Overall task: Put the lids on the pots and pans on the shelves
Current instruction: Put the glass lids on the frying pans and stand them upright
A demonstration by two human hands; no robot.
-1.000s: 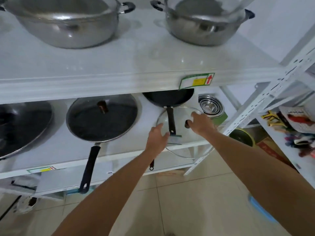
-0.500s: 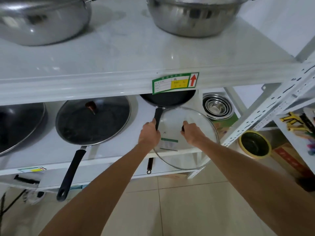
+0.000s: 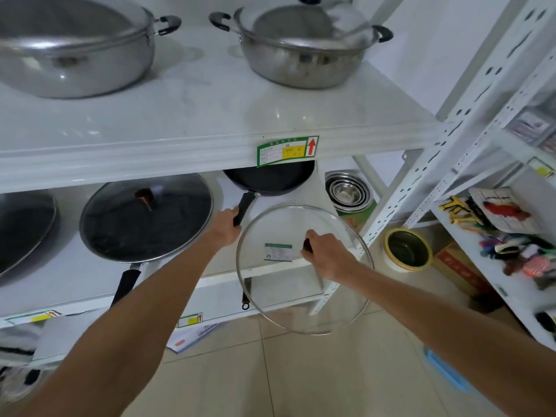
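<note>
My right hand (image 3: 329, 257) grips the dark knob of a clear glass lid (image 3: 304, 296), held in front of the middle shelf's edge. My left hand (image 3: 224, 227) is closed on the black handle of a dark frying pan (image 3: 270, 177) that sits on the middle shelf (image 3: 75, 284), partly hidden under the top shelf. To the left stands a larger black pan (image 3: 144, 224) with a glass lid on it. On the top shelf (image 3: 195, 115) stand two steel pots (image 3: 69, 52) (image 3: 304, 46), the right one covered by a lid.
A dark wok (image 3: 24, 230) lies at the far left of the middle shelf. Stacked steel bowls (image 3: 347, 191) sit right of the frying pan. A yellow-rimmed pot (image 3: 407, 251) stands low on the right, beside a white side rack (image 3: 493, 115) with colourful items. Tiled floor lies below.
The glass lid has been pulled outward and down to the right, off the frying pan's handle. My left hand keeps hold of the handle. The view has tilted up, showing the top pots.
</note>
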